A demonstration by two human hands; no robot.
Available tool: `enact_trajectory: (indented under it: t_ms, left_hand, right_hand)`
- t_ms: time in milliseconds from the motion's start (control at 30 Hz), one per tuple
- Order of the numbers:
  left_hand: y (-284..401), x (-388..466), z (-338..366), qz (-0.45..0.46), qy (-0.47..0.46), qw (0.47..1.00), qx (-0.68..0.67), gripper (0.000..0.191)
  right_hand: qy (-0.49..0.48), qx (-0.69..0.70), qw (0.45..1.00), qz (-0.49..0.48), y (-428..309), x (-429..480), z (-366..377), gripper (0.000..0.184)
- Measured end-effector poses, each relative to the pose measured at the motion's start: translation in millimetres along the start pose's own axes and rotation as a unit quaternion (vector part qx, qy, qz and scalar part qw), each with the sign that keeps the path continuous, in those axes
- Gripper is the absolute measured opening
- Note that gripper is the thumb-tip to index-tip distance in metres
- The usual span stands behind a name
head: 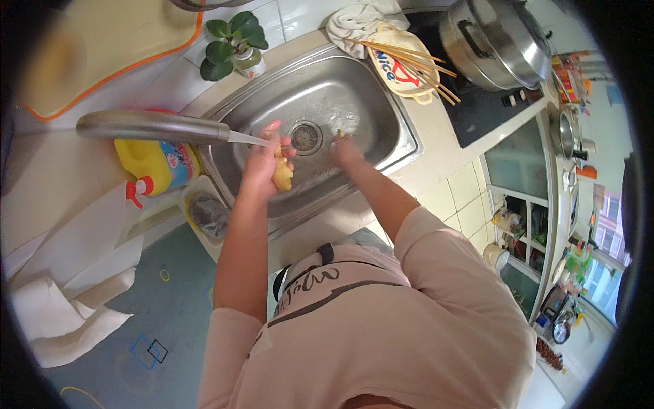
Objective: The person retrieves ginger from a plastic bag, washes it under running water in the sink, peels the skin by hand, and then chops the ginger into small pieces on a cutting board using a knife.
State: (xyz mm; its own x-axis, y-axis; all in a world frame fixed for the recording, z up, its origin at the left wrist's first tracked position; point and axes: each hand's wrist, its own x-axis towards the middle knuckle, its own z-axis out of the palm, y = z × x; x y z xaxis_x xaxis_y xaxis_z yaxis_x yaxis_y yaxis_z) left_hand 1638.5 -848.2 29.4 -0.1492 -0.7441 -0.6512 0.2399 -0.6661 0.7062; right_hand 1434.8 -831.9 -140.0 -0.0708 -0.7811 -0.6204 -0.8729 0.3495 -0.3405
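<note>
My left hand [263,166] holds a knobbly piece of ginger root [282,174] over the left part of a stainless steel sink [327,92]. Water runs from the faucet [153,127] onto that hand and the ginger. To the right of the drain strainer [305,138], my right hand [347,152] is low in the basin and blurred. A small yellowish piece [341,133] shows at its fingertips; the grip itself is hard to make out.
A yellow jug [148,166] with a red cap and a scrubber [208,214] in a tray stand left of the sink. Behind it is a potted plant [248,56]. Chopsticks [409,56] lie on a tray [403,84] at the right, beside a cloth [357,25], a cooktop [485,112] and a steel pot [490,46].
</note>
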Motion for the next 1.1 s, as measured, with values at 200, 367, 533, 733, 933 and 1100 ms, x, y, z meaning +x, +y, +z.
enact_trajectory:
  t_ms: [200,367,533,733,933,1100]
  left_hand:
    - [-28,-7,-38,-0.041,0.087,0.995,0.028,0.028]
    - [-32,-14,-52,-0.03,0.134,0.99,-0.002,0.03]
    - [-35,-16,-46,0.075,0.137,0.975,0.158,0.03]
    - [-33,-18,-27,0.211,0.168,0.945,0.184,0.024]
    - [-32,-27,-30,0.232,0.159,0.941,0.186,0.019]
    - [-35,-28,-22,0.282,0.143,0.941,0.123,0.026]
  right_hand:
    - [0.097,0.087,0.98,0.154,17,53,6,0.04]
    - [0.054,0.262,0.962,-0.05,-11,65,31,0.033]
    - [-0.127,0.62,0.76,-0.149,-95,-13,1,0.025]
    - [-0.126,0.702,0.677,-0.182,-121,-57,-14,0.026]
    - [-0.141,0.693,0.669,-0.229,-123,-93,-37,0.022]
    - [-0.032,0.613,0.765,-0.197,-123,-101,-41,0.017]
